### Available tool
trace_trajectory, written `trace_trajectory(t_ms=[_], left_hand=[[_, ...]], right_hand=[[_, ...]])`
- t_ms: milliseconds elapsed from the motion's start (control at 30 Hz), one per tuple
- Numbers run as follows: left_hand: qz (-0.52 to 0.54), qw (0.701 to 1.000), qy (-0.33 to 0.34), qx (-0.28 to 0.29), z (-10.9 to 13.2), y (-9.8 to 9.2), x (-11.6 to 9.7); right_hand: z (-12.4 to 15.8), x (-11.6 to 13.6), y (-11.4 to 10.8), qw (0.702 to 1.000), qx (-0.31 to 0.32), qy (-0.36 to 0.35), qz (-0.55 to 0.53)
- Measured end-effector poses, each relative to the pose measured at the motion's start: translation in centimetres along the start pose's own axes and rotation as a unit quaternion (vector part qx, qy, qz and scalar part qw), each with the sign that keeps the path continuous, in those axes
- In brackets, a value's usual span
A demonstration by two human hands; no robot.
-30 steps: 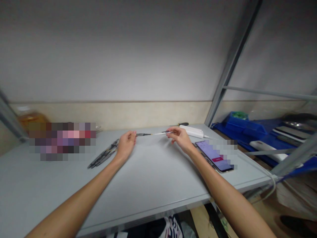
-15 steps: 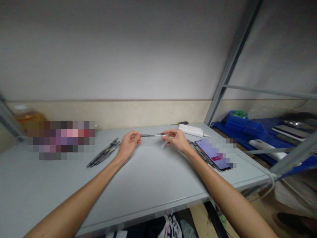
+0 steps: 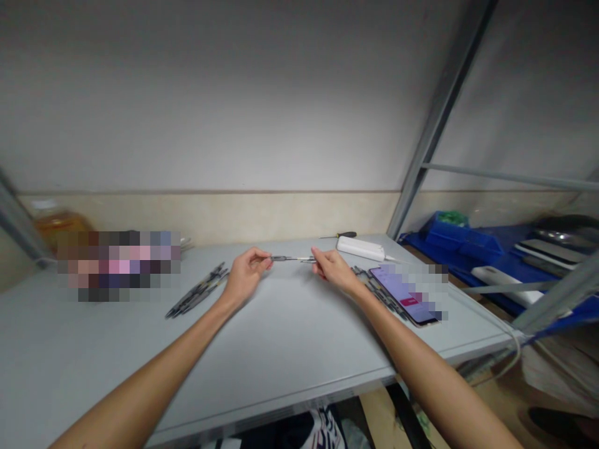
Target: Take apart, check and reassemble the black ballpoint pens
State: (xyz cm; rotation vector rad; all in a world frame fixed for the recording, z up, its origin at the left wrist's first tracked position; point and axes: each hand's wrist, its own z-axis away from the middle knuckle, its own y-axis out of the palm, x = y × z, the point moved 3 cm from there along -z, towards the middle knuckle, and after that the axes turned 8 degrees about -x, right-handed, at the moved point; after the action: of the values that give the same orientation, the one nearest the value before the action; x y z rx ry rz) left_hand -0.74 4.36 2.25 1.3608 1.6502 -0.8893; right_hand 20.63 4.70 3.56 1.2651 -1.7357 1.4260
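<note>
Pinching a thin pen-like rod (image 3: 292,258) mid-frame, left hand (image 3: 244,279) and right hand (image 3: 335,272) each have fingertips closed on one end, above the table (image 3: 281,340).

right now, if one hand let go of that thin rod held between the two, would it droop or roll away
Probably stiff: the thin rod spans straight between the left hand and right hand with no sag. Likely light, since only fingertips pinch it. Being slim and seemingly round, it might roll on the smooth table.
</note>
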Motion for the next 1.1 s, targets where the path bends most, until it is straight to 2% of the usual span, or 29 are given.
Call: trace_trajectory(t_ms=[267,533,633,733,833,933,1100], left_hand=[[0.037,0.997,-0.056,-0.034,-0.2,-0.3,0.1],[0.043,0.997,-0.064,-0.013,0.1,0.1,0.2],[0.052,0.996,-0.071,-0.016,0.2,0.3,0.1],[0.07,0.992,-0.107,-0.015,0.4,0.4,0.2],[0.088,0.987,-0.138,-0.001,0.7,0.6,0.2],[0.09,0.986,-0.138,0.008,0.8,0.8,0.1],[0.097,0.985,-0.141,0.012,0.7,1.0,0.3]], right_hand=[[-0.1,1.0,-1.2,0.991,-0.048,-0.063,-0.108],[-0.1,0.1,-0.6,0.999,-0.032,-0.017,-0.027],[-0.2,0.4,-0.9,0.996,-0.048,-0.054,-0.054],[-0.2,0.6,-1.2,0.993,-0.04,-0.084,-0.066],[0.0,0.7,-1.0,0.997,-0.019,-0.077,-0.025],[0.3,0.7,-0.7,0.997,0.001,-0.06,0.037],[0.3,1.2,-0.9,0.991,-0.041,-0.128,0.018]])
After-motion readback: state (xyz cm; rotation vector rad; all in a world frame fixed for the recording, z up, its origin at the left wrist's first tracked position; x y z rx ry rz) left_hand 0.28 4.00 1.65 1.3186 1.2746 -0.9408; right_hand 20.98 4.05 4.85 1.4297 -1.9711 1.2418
